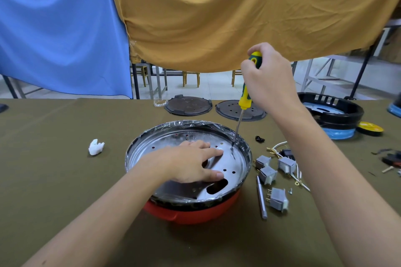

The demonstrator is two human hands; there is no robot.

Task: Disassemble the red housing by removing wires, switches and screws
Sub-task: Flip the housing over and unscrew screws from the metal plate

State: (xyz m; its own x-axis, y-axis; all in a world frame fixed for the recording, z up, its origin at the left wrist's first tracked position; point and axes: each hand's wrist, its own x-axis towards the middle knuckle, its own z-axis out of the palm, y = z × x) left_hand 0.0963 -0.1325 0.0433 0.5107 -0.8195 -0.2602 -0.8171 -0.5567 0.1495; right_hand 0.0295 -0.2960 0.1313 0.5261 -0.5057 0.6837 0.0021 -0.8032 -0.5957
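Working on the red housing (191, 210), sitting near the front middle of the olive-covered table (54, 158) with its open side up and a perforated metal plate (227, 158) filling the top.

Pressing down on the plate with the left hand (191, 162) — fingers spread flat, gripping nothing — presumably bracing the housing against turning force.

Gripping the yellow-and-green screwdriver (245, 97) with the right hand (267, 76), fingers curled round the upper handle. Holding the shaft steeply, nearly upright, with the tip meeting the plate near its far right edge, just inside the foil-wrapped rim (240, 138). Likely driving out a screw at that point; the screw head itself being too small to confirm.

Keeping removed parts grouped just right of the housing, clear of the working area: four grey rocker switches (278, 199), loose white wires (280, 145) with terminals, one small screw (290, 191) and a plain metal rod (261, 197) lying beside the switches.

Judging wires and switches as already out — screw removal being the step in hand.
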